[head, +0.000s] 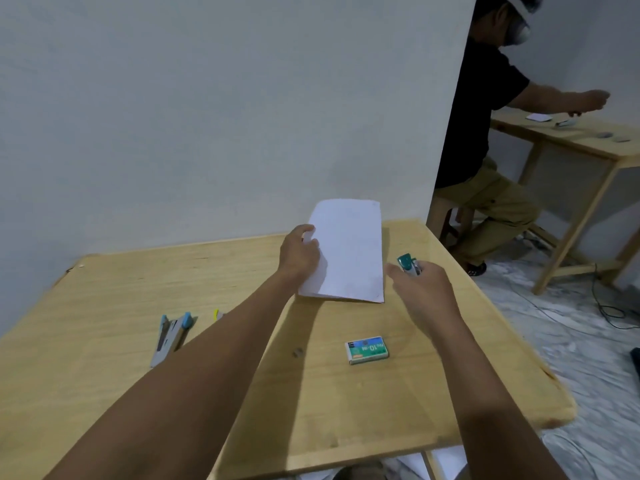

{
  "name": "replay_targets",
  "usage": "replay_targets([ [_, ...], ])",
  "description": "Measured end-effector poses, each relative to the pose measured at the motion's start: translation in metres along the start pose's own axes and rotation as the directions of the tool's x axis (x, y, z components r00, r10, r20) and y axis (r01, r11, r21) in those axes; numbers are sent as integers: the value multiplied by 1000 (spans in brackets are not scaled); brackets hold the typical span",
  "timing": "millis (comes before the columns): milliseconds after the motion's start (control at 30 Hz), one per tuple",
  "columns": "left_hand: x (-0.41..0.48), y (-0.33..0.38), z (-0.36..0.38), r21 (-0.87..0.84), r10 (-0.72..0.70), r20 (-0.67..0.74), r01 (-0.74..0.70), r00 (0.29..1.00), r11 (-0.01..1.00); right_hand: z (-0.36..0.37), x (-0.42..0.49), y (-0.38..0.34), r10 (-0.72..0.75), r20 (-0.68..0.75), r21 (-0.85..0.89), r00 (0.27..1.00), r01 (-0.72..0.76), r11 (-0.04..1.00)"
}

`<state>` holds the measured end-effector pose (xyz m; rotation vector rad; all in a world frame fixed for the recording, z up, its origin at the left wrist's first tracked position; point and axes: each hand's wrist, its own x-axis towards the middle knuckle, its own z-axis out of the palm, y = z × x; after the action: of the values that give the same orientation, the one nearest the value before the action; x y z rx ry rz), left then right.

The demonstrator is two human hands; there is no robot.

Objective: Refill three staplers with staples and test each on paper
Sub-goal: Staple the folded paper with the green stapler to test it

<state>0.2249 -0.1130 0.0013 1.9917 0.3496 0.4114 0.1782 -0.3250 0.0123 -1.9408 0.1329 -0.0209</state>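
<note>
- A staple box (367, 350) lay on the wooden table (104, 306), nearer the person than both hands and between the forearms. A short loose strip of staples (298, 352) lay just left of it.
- A blue stapler (171, 337) lay opened out, left of the left forearm. A yellow-tipped item (217, 314), probably another stapler, was mostly hidden by that forearm.
- The right hand (420, 285) gripped a teal stapler (408, 264), fingers curled round its body. Its head projected beyond the hand, near the sheet's right edge but apart from it.
- The left hand (299, 256) pinched the white paper (349, 258) at its left edge, with the far end raised clear of the table.
- Judgement: the teal stapler's test was in hand. The sheet should be held steady and its right edge fed fully into the throat. One firm squeeze should follow, then a check that the staple clinched.
- Risk noted: being held on one side only, the paper could flex away from the stapler.
- A second person (485, 133) sat at another table, well beyond the right hand, and had no bearing on the work.
</note>
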Motion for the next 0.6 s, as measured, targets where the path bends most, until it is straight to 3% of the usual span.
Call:
replay_targets([
  [100,9,-16,23,335,26,48,-40,999,941,-5,13,3,-23,8,20,1000,23,1000],
  [200,12,-27,35,651,109,112,-156,988,743,-6,17,2,-43,45,40,998,42,998],
  [300,15,-29,41,690,189,260,-319,947,650,-7,20,2,-38,75,43,996,35,998],
  [600,12,-33,40,714,75,372,-337,925,614,3,17,2,-67,145,-16,987,70,997],
])
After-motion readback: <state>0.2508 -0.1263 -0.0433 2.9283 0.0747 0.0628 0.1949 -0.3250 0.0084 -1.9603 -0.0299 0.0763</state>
